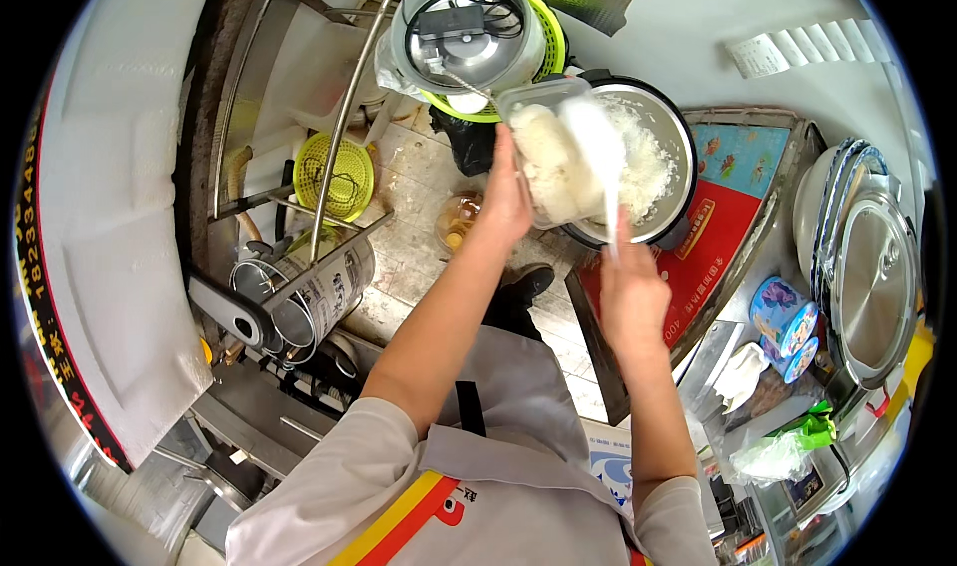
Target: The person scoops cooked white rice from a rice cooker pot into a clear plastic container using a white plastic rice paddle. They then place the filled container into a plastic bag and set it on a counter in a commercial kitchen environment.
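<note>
My left hand (510,192) grips the near left side of a clear plastic food container (549,91). White cooked rice (543,151) fills much of the container, which is tilted over the left rim of a round rice cooker (677,147). In my right hand (634,289) is the handle of a white rice paddle (602,140). The paddle's blade, blurred, is over the right side of the container. More loose rice (647,170) lies inside the cooker pot, partly hidden behind the container and paddle.
A red and blue counter (718,222) stands right of the cooker. Beyond the container, a grey pot (467,28) with a cable and adapter sits in a green basket (553,35). A metal rack (351,103) rises at left. Plates (819,207) and a round lid (875,289) stand at right.
</note>
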A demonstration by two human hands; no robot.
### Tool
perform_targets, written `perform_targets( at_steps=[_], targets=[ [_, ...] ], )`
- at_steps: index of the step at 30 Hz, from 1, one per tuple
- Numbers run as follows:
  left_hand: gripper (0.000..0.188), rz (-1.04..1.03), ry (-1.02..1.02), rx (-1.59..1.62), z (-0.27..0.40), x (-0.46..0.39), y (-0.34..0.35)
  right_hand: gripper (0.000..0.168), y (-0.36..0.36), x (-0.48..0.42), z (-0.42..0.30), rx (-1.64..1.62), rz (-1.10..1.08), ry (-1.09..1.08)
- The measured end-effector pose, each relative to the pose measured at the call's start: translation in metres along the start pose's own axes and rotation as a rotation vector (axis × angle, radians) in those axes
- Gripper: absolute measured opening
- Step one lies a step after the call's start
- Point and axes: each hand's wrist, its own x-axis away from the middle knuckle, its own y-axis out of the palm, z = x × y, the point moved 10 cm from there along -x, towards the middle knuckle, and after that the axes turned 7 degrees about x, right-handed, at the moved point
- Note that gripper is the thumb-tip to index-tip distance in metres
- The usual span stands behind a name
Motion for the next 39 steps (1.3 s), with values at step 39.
perform_targets(
  at_steps=[39],
  targets=[
    [0.063,-0.147,-0.316,0.095,-0.008,0.009,0.007,0.053,0.024,0.005,0.006,0.012,-0.07,0.015]
  ],
)
